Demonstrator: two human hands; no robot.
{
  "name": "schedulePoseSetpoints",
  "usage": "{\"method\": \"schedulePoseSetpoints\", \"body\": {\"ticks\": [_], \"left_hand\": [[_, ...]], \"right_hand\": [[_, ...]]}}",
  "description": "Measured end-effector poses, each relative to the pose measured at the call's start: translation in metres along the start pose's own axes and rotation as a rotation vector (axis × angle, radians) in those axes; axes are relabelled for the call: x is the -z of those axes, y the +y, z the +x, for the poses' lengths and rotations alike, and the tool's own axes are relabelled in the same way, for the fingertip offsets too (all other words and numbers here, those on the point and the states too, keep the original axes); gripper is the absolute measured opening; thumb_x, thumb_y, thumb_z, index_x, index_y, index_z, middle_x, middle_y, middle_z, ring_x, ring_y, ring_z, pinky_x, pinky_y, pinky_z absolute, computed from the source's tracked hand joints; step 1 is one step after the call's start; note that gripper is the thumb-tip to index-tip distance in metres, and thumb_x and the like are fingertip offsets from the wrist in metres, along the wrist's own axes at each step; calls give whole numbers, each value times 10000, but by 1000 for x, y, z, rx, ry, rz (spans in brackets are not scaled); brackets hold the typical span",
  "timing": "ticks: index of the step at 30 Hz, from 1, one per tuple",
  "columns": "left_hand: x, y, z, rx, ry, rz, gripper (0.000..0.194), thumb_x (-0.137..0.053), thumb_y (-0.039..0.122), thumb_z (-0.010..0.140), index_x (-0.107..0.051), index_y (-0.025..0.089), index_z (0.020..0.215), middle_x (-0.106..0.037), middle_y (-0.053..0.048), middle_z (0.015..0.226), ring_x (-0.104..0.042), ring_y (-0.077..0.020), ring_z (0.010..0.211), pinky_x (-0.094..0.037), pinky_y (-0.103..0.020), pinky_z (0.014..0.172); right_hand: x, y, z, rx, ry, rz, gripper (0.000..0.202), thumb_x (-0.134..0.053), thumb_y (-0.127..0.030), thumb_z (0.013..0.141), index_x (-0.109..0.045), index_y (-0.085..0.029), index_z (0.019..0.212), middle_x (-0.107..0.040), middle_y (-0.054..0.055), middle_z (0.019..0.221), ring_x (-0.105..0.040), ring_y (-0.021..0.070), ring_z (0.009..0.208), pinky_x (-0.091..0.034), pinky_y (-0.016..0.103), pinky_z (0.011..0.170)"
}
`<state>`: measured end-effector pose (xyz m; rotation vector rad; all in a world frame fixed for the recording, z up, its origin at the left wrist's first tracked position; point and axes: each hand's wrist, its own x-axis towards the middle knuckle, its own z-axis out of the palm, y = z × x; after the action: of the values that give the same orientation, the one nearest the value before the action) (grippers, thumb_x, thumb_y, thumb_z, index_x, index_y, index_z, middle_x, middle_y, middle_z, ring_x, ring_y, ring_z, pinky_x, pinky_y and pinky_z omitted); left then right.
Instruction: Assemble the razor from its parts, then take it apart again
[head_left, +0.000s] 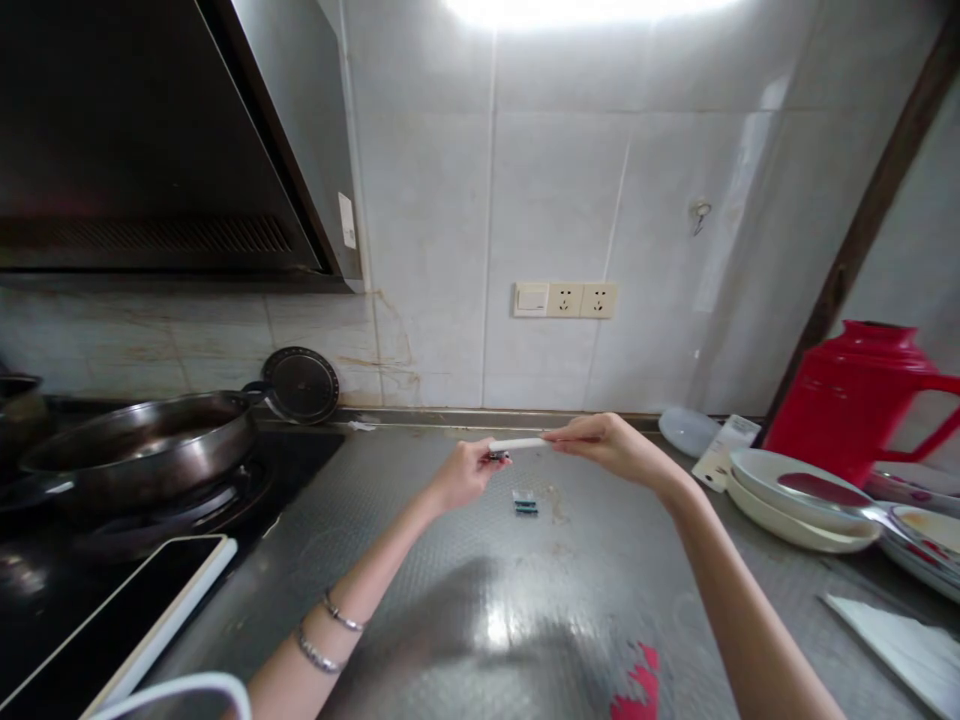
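Observation:
A thin white flat object (517,443), seen edge-on, is held level above the metal counter between my two hands. My left hand (463,476) grips its left end with closed fingers. Something small, dark and shiny (499,456) shows under that end by the left fingertips; its kind cannot be made out. At the other end, my right hand (609,445) pinches the white object between thumb and straight fingers. Below, on the counter, lie small dark, teal-banded pieces (526,504), possibly batteries in clear wrap.
To the left, a steel pan (150,450) sits on the black stove beneath a range hood (150,140). A white-edged tablet-like device (120,620) lies nearer. On the right stand a red thermos jug (844,410) and stacked bowls (795,500). Wall sockets (581,300) are behind.

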<state>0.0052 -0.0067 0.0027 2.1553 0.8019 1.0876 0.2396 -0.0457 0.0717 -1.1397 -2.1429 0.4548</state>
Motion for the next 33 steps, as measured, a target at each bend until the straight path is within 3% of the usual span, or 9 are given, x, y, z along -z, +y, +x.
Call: {"method": "schedulePoseSetpoints", "body": {"ticks": [2, 7, 11, 16, 19, 25, 33], "left_hand": [[-1, 1, 0, 0, 3, -21, 147, -527, 199, 801, -652, 152, 861, -675, -49, 803, -595, -137, 711, -463, -220, 679], [-2, -1, -1, -25, -6, 33, 159, -525, 241, 809, -652, 146, 828, -678, -62, 810, -605, -146, 725, -461, -222, 687], [-4, -2, -1, -35, -12, 38, 166, -516, 230, 813, -637, 139, 882, -682, -66, 840, -615, -149, 757, -462, -228, 707], [-4, 0, -2, -58, -15, 73, 171, -510, 244, 818, -633, 128, 844, -676, -64, 820, -616, -153, 750, -468, -240, 712], [-4, 1, -2, -70, -19, 59, 157, -508, 217, 818, -628, 134, 876, -681, -62, 848, -623, -152, 786, -466, -234, 732], [-3, 0, -1, -54, -5, 80, 166, -514, 243, 825, -632, 127, 849, -675, -61, 809, -617, -146, 749, -472, -236, 716], [-2, 0, 0, -58, 17, 51, 122, -522, 186, 808, -626, 125, 822, -671, -51, 794, -616, -136, 741, -475, -234, 711]], "right_hand": [[2, 0, -1, -17, 26, 9, 313, -579, -376, 767, -710, -192, 983, -710, 59, 953, -643, 214, 872, -490, 290, 761], [1, 5, 0, -7, -84, 74, 353, -596, -405, 755, -700, -180, 1005, -712, 54, 948, -644, 205, 846, -494, 287, 747], [-2, 15, 4, -49, -46, 134, 386, -608, -416, 738, -697, -157, 1010, -693, 79, 1007, -637, 225, 892, -487, 308, 792], [-3, 21, 6, -20, -107, 162, 394, -626, -432, 722, -701, -167, 1003, -700, 72, 991, -637, 227, 877, -489, 307, 769], [-2, 24, 5, -54, -63, 169, 408, -625, -439, 719, -699, -161, 1008, -700, 78, 987, -638, 230, 873, -485, 317, 781], [3, 22, 3, -11, -120, 144, 408, -629, -452, 715, -706, -165, 993, -705, 70, 968, -634, 222, 862, -482, 302, 753], [7, 13, 0, 11, -66, 107, 398, -617, -447, 732, -707, -160, 992, -712, 67, 928, -634, 212, 832, -478, 287, 723]]}}
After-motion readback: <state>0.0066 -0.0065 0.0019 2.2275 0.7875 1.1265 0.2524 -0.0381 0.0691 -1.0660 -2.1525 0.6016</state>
